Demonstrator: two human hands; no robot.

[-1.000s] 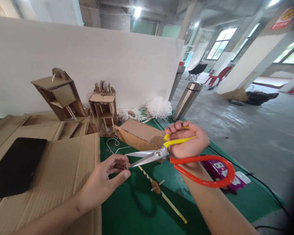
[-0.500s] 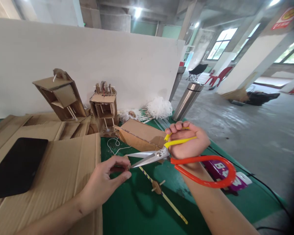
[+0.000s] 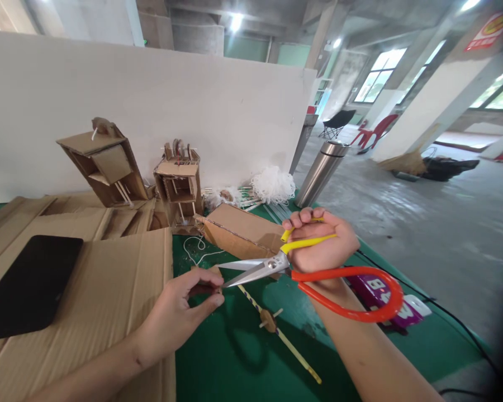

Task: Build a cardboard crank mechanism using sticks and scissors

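My right hand (image 3: 321, 240) is closed round the yellow handle of a pair of scissors (image 3: 255, 269); the big orange loop handle (image 3: 360, 296) hangs below my wrist. The steel blades are slightly apart and point left at my left hand (image 3: 184, 312). That hand pinches a small brown piece (image 3: 205, 289) between thumb and fingers, right at the blade tips. Below the hands a yellow stick with a small cardboard disc (image 3: 268, 321) lies on the green table (image 3: 235, 357).
Flat cardboard sheets (image 3: 109, 290) with a black tablet (image 3: 27, 285) cover the left. Two cardboard models (image 3: 104, 167) (image 3: 178, 184), a cardboard box (image 3: 243, 231), white string (image 3: 272, 184) and a steel flask (image 3: 321, 173) stand behind. A purple box (image 3: 381, 296) lies at the right.
My left hand has shifted slightly, its thumb and fingers closing on the small piece at the blade tips. The scissors and right hand have hardly moved.
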